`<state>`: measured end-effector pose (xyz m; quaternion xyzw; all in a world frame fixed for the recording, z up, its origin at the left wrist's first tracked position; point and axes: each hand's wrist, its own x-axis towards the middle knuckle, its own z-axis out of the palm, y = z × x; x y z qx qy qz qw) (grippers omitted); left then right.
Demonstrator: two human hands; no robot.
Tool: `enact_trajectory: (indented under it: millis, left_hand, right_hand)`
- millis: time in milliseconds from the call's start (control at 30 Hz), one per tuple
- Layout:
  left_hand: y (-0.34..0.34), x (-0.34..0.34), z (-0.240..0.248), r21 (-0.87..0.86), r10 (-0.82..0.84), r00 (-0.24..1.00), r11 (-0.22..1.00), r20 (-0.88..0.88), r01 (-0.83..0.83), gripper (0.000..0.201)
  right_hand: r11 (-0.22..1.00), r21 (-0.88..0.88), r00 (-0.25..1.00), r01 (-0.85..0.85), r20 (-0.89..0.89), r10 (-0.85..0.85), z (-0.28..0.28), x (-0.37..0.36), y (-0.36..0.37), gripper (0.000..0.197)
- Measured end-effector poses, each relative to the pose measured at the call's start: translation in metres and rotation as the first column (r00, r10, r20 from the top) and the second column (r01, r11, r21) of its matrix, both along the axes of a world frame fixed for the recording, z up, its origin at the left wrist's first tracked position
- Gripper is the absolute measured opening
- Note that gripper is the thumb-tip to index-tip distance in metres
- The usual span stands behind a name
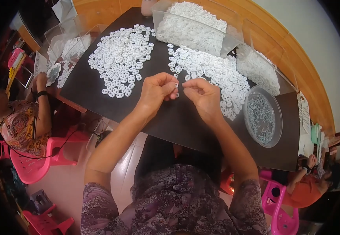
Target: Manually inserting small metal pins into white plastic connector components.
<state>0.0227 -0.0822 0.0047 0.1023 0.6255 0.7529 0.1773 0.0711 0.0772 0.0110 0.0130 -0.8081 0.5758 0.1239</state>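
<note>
Above the dark table, my left hand (156, 92) pinches a small white oval piece (177, 85) between thumb and fingertips. Just to its right, my right hand (204, 98) is closed in a pinch, its fingertips a short gap from that piece. Whatever lies in the right fingertips is too small to make out. A spread of white oval pieces with two holes each (121, 58) covers the table on the left. Another heap of white pieces (207, 64) stretches beyond my hands to the right. By my right forearm, a round clear tub (279, 121) contains many tiny grey-blue metal parts, perhaps screws.
Clear plastic bins (232, 41) of white pieces stand along the table's far and right sides. Another clear bin (60, 35) is at the far left. A person (25, 125) sits at left, another (311, 190) at right. Pink chairs (30, 166) flank the table.
</note>
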Motion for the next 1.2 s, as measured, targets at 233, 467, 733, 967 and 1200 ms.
enact_trajectory:
  millis: [233, 467, 733, 967, 1200]
  left_hand:
    - [0.003, 0.036, 0.000, 0.086, 0.126, 0.985, 0.989, -0.116, -0.117, 0.004]
    - [-0.005, 0.050, -0.002, 0.164, 0.100, 0.986, 0.983, -0.137, -0.078, 0.014]
    - [-0.011, 0.067, -0.014, 0.012, 0.187, 0.910, 0.980, -0.370, -0.197, 0.014]
    - [-0.012, 0.074, -0.008, 0.213, 0.190, 0.982, 0.960, -0.010, -0.184, 0.014]
    - [-0.016, 0.080, -0.001, 0.322, 0.109, 0.983, 0.935, 0.148, -0.152, 0.013]
  right_hand:
    - [0.992, -0.124, 0.999, -0.019, -0.036, 0.014, 0.003, 0.021, -0.017, 0.011]
    - [0.982, -0.186, 0.998, -0.044, 0.024, 0.050, 0.006, 0.037, -0.017, 0.012]
    - [0.909, -0.398, 0.985, -0.124, 0.059, 0.160, 0.010, 0.045, -0.020, 0.013]
    - [0.934, -0.342, 0.988, -0.101, 0.073, 0.134, 0.017, 0.048, -0.023, 0.013]
    - [0.989, -0.121, 0.991, -0.079, 0.101, 0.091, 0.017, 0.055, -0.024, 0.020]
